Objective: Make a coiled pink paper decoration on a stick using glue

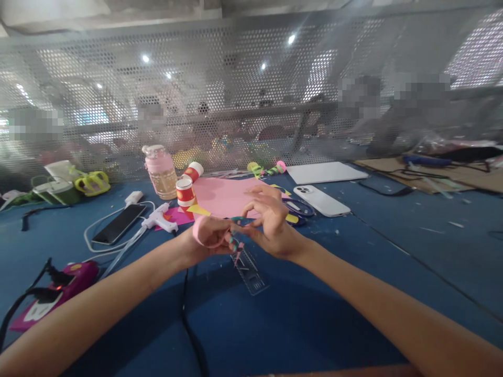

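Over the middle of the table my left hand (214,235) is closed on a pink round piece (201,230), perhaps paper, that sticks out toward the wrist. From its fingertips hangs a thin teal and pink strip (236,246) that looks twisted. My right hand (273,225) meets the left from the other side, thumb and finger pinched at the teal upper part of the strip. Exactly where each fingertip grips is blurred. Beneath both hands lies a clear flat plastic piece (251,272), with pink paper sheets (220,193) behind them.
A white glue gun (161,219), black phone (120,224) and magenta power strip (63,293) with cables are at left. Red cups (185,192) and a pink bottle (162,173) stand behind. Blue scissors (301,209) and a white phone (322,200) lie right, before a perforated screen (236,94).
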Motion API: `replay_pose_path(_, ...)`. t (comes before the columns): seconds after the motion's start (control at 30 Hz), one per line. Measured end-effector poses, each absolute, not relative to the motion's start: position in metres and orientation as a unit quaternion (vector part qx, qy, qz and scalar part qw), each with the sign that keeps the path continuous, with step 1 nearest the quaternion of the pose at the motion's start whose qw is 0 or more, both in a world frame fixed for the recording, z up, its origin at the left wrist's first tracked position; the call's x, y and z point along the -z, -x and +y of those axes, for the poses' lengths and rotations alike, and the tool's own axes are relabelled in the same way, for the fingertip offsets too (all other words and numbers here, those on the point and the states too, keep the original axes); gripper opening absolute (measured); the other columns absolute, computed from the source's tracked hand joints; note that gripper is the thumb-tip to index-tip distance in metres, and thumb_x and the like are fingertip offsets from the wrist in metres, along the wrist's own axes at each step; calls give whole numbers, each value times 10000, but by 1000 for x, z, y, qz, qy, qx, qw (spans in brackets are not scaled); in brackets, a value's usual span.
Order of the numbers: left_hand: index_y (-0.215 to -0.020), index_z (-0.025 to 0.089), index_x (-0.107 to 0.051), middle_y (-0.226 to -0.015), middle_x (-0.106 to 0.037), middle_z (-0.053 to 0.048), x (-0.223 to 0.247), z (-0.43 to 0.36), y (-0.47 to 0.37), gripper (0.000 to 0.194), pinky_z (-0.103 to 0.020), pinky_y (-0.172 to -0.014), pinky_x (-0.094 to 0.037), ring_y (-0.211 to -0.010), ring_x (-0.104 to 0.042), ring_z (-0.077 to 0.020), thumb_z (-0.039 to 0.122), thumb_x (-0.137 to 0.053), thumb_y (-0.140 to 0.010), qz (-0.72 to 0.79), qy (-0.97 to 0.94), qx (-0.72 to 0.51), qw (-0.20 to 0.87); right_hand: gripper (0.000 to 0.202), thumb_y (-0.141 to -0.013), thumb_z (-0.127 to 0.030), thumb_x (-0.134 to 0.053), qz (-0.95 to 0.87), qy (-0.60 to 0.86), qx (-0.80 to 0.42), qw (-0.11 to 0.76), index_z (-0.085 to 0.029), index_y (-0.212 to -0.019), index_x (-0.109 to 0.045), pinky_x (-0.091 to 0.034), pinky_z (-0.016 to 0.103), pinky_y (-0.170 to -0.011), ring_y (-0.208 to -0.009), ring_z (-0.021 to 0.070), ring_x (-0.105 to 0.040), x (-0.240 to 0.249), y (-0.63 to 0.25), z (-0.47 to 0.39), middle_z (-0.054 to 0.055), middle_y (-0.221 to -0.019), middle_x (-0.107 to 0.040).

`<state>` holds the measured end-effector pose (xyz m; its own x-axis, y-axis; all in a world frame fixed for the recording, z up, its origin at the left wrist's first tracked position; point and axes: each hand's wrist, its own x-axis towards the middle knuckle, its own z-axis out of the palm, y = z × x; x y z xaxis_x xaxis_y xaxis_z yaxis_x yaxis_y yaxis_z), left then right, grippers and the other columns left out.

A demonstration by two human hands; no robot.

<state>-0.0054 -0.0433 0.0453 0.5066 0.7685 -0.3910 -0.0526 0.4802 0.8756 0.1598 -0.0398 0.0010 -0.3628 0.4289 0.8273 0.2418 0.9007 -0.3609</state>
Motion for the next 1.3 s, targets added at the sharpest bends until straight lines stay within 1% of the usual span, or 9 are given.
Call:
replay_pose_path(0.33,-674,120,-550,-466,-556,43,-39,-26,22,89,-210,-560,-490,-439,-559,-69,84,-545,-756,301,-245,-236,891,806,-684,-248,-691,-733,246,-341,535,-476,-1237,-151,-541,215,-434,-767,108,-525,-9,-158,-41,37,-1200,-195)
replay_pose_path(0.53,-662,120,-524,-430,-514,48,-42,-27,20,153,-188,-515,-475,-386,-515,-57,93,-477,-805,343,-231,-250,876,943,-677,-342,-691,-725,277,-360,518,-509,-1320,-22,-578,314,-524,-768,132,-532,-10,-160,-38,57,-1281,-171)
replay_pose_path(0.73,-760,140,-476,-701,-586,-45,-28,-12,15,220,-248,-538,-489,-519,-572,-104,195,-298,-876,532,-336,-479,612,1229,-532,-384,-784,-684,315,-409,516,-484,-1329,146,-554,428,-664,-843,194,-542,-15,-166,-29,77,-1328,-152)
replay_pose_path(0.8,-880,175,-443,-879,-570,-54,-21,-6,19,96,-295,-678,-505,-752,-607,-143,146,-380,-814,532,-434,-588,428,1249,-521,-368,-792,-663,314,-450,509,-491,-1319,161,-551,427,-664,-848,196,-543,-16,-170,-26,79,-1315,-190)
replay_pose_path(0.87,-1023,185,-413,-1112,-500,-89,-17,-4,25,323,-373,-894,-426,-1069,-496,-197,110,-480,-716,473,-598,-613,208,1231,-520,-337,-796,-638,312,-487,508,-513,-1310,131,-552,426,-662,-828,178,-543,-16,-172,-24,69,-1287,-251)
replay_pose_path(0.93,-1127,154,-401,-1244,-426,-133,-15,-8,29,479,-454,-1030,-261,-1225,-336,-249,123,-516,-663,379,-769,-507,85,1204,-516,-302,-804,-612,309,-517,512,-524,-1307,77,-551,432,-679,-821,164,-547,-16,-174,-24,56,-1253,-307)
replay_pose_path(1.03,-1269,108,-296,-1321,-363,-176,-13,-23,28,609,-490,-1041,-213,-1261,-283,-272,173,-477,-691,314,-880,-337,117,1154,-522,-260,-806,-589,311,-537,517,-507,-1317,-6,-550,429,-707,-838,162,-561,-16,-174,-23,53,-1223,-349)
replay_pose_path(1.13,-1316,120,-252,-1321,-391,-176,-11,-33,21,590,-480,-1011,-264,-1224,-349,-269,247,-426,-768,332,-874,-301,189,1110,-536,-227,-798,-575,305,-552,522,-506,-1314,-57,-565,406,-666,-844,167,-572,-15,-174,-23,56,-1228,-360)
replay_pose_path(1.3,-1135,157,-509,-981,-629,-115,-11,-32,16,348,-360,-803,-428,-861,-568,-205,274,-465,-810,436,-835,-292,166,1123,-510,-134,-797,-538,285,-604,515,-510,-1308,-100,-575,373,-625,-784,143,-592,-16,-170,-27,53,-1230,-355)
